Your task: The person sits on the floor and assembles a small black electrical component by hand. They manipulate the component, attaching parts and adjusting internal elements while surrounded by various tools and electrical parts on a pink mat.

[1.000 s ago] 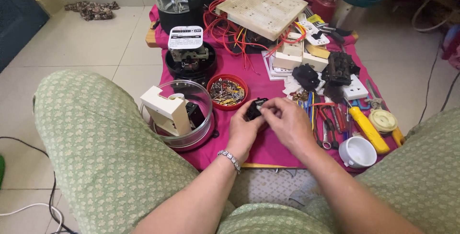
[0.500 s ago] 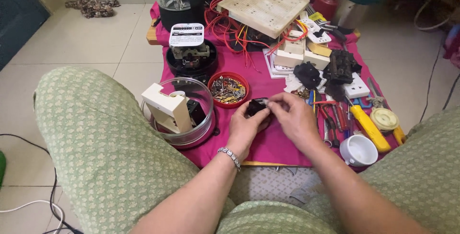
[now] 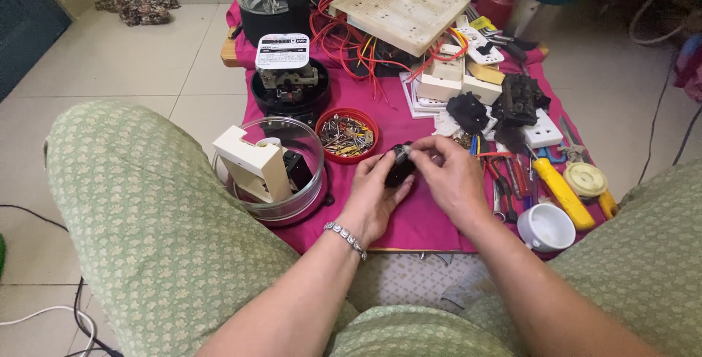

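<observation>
Grip: both hands [image 3: 417, 185] closed round small black part [image 3: 399, 167].

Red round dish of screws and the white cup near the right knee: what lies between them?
In the head view, both hands, left and right, holding a small black part.

Light: bright, soft, even daylight
Shadows: faint, under the hands [image 3: 420, 181]
Glare: small shine on the glass bowl [image 3: 311, 181]
Focus: sharp
Edges: slight wide-angle stretching near 6 o'clock
</observation>
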